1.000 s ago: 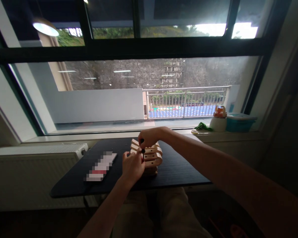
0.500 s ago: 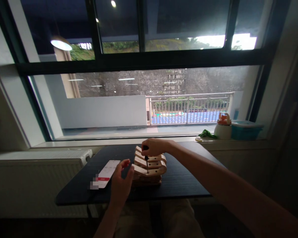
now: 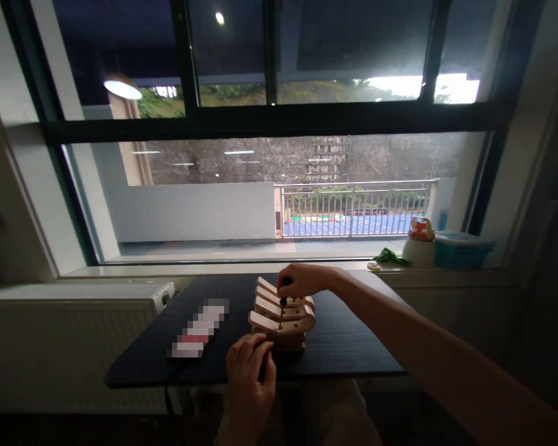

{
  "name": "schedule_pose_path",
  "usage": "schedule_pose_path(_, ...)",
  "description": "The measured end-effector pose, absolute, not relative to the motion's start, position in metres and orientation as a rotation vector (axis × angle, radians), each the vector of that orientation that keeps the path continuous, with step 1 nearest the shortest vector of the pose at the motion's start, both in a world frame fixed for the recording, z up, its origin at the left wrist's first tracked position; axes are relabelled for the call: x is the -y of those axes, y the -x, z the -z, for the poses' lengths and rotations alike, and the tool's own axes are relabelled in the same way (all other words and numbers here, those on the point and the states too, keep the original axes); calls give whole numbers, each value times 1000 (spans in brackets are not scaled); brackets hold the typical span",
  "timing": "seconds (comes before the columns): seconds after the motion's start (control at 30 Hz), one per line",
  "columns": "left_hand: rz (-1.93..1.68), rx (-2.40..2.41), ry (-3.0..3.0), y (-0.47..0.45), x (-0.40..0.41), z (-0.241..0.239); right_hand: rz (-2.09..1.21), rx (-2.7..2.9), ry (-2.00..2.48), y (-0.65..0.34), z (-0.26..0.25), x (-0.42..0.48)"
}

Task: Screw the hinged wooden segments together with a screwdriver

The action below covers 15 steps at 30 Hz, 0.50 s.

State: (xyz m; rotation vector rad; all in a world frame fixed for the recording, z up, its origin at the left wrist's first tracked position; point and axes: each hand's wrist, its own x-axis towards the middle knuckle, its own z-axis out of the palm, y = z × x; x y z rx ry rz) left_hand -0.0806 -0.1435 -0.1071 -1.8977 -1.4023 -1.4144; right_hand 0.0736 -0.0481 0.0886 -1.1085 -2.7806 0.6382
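A pale wooden piece made of several stacked curved slats (image 3: 286,321) stands on the black table (image 3: 344,347). My right hand (image 3: 302,280) is closed round the dark handle of a small screwdriver (image 3: 282,308) held upright, its tip down on the front slat. My left hand (image 3: 250,378) is at the table's near edge, just in front of the wooden piece, with its fingers curled; what they hold, if anything, is hidden.
A phone (image 3: 199,327) lies on the table left of the wooden piece. A white radiator (image 3: 74,296) stands at the left under the window. On the sill at the right are a green cloth (image 3: 389,256), a white pot (image 3: 418,246) and a blue box (image 3: 462,249).
My left hand has left the wooden piece's left side and drawn back to the table's near edge, fingers curling. My right hand keeps the screwdriver upright on the slats.
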Motion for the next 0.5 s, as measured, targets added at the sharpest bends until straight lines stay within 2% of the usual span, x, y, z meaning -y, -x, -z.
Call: schedule_pose_path(0.5,1499,1233,1885,74,142,105,-630,2746,1182,-68,-90,40)
